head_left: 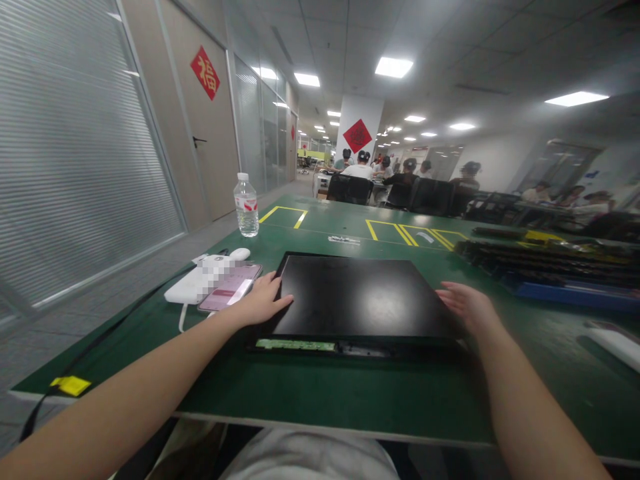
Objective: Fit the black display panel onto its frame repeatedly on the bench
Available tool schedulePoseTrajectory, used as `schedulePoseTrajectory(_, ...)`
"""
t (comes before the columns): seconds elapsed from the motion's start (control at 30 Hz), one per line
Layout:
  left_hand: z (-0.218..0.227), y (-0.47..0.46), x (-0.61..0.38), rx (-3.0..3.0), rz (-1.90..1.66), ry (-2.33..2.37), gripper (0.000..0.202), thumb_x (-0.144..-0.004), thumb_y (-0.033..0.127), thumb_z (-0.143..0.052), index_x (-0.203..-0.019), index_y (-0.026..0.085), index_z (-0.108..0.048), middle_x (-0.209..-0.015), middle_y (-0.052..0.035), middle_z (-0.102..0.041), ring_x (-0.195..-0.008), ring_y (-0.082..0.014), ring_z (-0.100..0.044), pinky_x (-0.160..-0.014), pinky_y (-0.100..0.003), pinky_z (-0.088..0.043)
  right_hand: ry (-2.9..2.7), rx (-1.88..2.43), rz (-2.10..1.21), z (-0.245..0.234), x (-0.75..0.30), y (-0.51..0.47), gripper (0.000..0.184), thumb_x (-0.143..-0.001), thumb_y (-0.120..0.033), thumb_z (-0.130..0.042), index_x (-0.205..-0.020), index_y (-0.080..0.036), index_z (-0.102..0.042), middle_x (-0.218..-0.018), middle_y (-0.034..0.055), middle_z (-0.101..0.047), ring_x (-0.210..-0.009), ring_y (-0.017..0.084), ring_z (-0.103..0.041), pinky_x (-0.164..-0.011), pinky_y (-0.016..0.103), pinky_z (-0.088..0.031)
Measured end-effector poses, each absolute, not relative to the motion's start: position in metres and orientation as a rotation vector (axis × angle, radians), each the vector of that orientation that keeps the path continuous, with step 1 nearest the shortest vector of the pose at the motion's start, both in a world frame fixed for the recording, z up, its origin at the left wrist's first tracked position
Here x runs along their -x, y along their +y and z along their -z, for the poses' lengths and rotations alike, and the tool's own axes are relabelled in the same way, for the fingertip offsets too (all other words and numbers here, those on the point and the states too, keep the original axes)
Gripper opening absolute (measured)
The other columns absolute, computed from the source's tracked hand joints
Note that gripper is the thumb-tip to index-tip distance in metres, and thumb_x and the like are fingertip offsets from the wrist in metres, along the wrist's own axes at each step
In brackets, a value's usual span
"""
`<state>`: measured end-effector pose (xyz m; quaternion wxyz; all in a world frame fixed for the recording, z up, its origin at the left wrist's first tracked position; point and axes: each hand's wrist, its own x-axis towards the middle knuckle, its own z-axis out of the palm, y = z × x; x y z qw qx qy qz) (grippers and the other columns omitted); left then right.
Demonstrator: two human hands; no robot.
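A flat black screen panel (355, 293) lies on the green table in front of me, over a dark frame. Below its near edge a strip of green circuit board (295, 345) shows, set in a black bar (367, 349). My left hand (263, 299) is closed at the panel's left edge, thumb over the top surface and fingers along the side. At the right edge is my right hand (467, 307), its fingers stretched out and the tips reaching the rim. Its thumb cannot be made out, nor can any firm grip.
Left of the panel are a phone (233, 287), a white box-like device (193, 287), a white mouse (240, 254) and a water bottle (247, 207). Stacked dark panels (545, 263) and a blue tray (575, 293) stand right. Several people sit beyond the table (350, 393).
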<state>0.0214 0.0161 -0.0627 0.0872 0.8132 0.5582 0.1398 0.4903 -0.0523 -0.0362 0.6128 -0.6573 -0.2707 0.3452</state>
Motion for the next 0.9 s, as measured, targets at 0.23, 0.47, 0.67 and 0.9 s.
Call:
schedulePoseTrajectory(0.23, 0.062, 0.017, -0.022, -2.436, -0.379, 1.659, 0.073, -0.085, 0.058, -0.043, -0.131, 0.001, -0.055, -0.151, -0.0305, -0.04, -0.143, -0.0401, -0.034, -0.115, -0.05, -0.028, -0.565, 1.423, -0.818, 0.031, -0.491, -0.051, 0.016, -0.069, -0.013, -0.06, -0.083, -0.019, -0.064, -0.075, 0.0082, -0.072, -0.073, 0.018, -0.07, -0.066, 0.026, -0.056)
schedulePoseTrajectory(0.47, 0.068, 0.022, -0.019, -2.425, -0.394, 1.678, 0.069, -0.086, 0.059, -0.04, -0.131, 0.008, -0.055, -0.152, -0.0238, -0.041, -0.142, -0.0382, -0.036, -0.114, -0.05, -0.03, -0.791, 1.475, -0.911, 0.019, -0.487, -0.06, 0.033, -0.073, -0.03, -0.059, -0.104, -0.021, -0.068, -0.097, 0.0106, -0.074, -0.088, 0.029, -0.071, -0.068, 0.036, -0.058)
schedulePoseTrajectory(0.67, 0.066, 0.021, -0.02, -2.427, -0.37, 1.683, 0.069, -0.087, 0.057, -0.04, -0.131, 0.007, -0.055, -0.152, -0.0247, -0.042, -0.143, -0.0386, -0.035, -0.114, -0.05, -0.029, -0.856, 1.504, -1.022, 0.014, -0.471, -0.068, 0.048, -0.07, -0.032, -0.062, -0.116, -0.021, -0.069, -0.097, 0.0106, -0.074, -0.084, 0.03, -0.07, -0.066, 0.037, -0.056)
schedulePoseTrajectory(0.9, 0.058, 0.017, -0.023, -2.387, -0.395, 1.656, 0.073, -0.088, 0.057, -0.04, -0.138, 0.005, -0.048, -0.152, -0.0267, -0.04, -0.141, -0.0378, -0.037, -0.115, -0.049, -0.029, -0.879, 1.346, -0.911, 0.005, -0.467, -0.073, 0.05, -0.067, -0.028, -0.058, -0.116, -0.021, -0.068, -0.107, 0.0087, -0.073, -0.099, 0.031, -0.068, -0.08, 0.039, -0.057)
